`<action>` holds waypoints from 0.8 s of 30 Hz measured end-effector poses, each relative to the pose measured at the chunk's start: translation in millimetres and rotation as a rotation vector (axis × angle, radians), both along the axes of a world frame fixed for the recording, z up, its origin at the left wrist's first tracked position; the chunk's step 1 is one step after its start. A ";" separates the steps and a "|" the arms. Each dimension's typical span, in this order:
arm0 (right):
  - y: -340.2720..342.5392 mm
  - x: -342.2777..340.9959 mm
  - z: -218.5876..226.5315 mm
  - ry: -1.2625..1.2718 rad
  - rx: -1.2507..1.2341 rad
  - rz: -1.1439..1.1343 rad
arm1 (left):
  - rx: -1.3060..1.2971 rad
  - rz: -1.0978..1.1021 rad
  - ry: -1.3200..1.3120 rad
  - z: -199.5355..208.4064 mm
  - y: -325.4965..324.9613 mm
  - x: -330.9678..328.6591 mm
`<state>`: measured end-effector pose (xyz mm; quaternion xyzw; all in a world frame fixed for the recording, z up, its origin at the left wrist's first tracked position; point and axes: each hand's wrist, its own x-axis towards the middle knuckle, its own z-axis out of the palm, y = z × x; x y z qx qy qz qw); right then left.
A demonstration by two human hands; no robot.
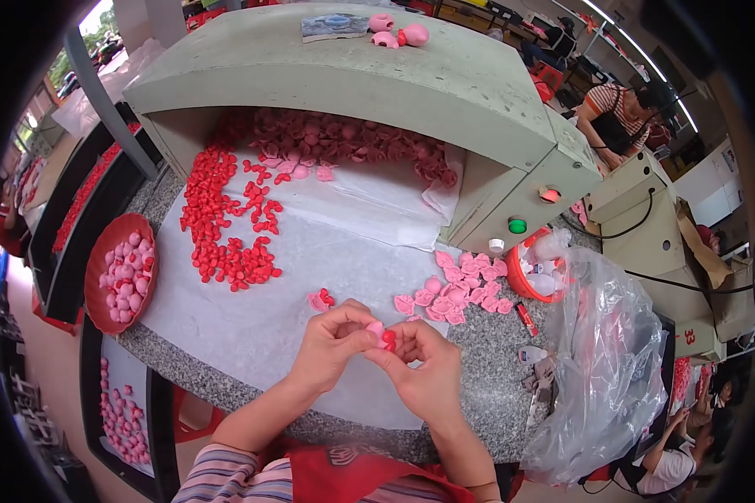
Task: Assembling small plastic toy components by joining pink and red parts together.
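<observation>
My left hand (331,344) and my right hand (424,369) meet over the front of the stone worktop (478,369). Together they pinch a small pink piece (376,329) with a small red piece (389,338) pressed against it. Just beyond my left hand lies another pink-and-red piece (320,299) on the white sheet (252,318). A loose heap of pink pieces (457,289) sits just beyond my right hand. A long spread of small red pieces (222,226) lies further left.
A grey-green hooded machine (377,75) with coloured buttons covers the back, with pink pieces under it. A red bowl of pink balls (117,272) stands left. A clear plastic bag (604,369) and a red tub (533,272) are right. Other people work at right.
</observation>
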<state>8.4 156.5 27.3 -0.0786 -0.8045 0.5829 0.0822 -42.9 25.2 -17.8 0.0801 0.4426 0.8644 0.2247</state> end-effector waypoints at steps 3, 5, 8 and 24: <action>-2.8 1.2 -2.8 0.031 -0.002 -0.059 | -0.095 -0.053 0.050 0.0 2.1 -3.5; -3.0 2.7 -3.8 0.059 0.082 -0.069 | -0.131 -0.091 0.026 -0.4 -2.4 -3.7; 4.4 1.7 -4.1 0.031 0.341 -0.013 | -0.152 -0.149 0.017 3.2 -2.9 -4.2; -14.8 -18.3 -36.9 0.342 0.331 0.109 | -0.255 0.054 0.285 -19.3 -29.2 -5.5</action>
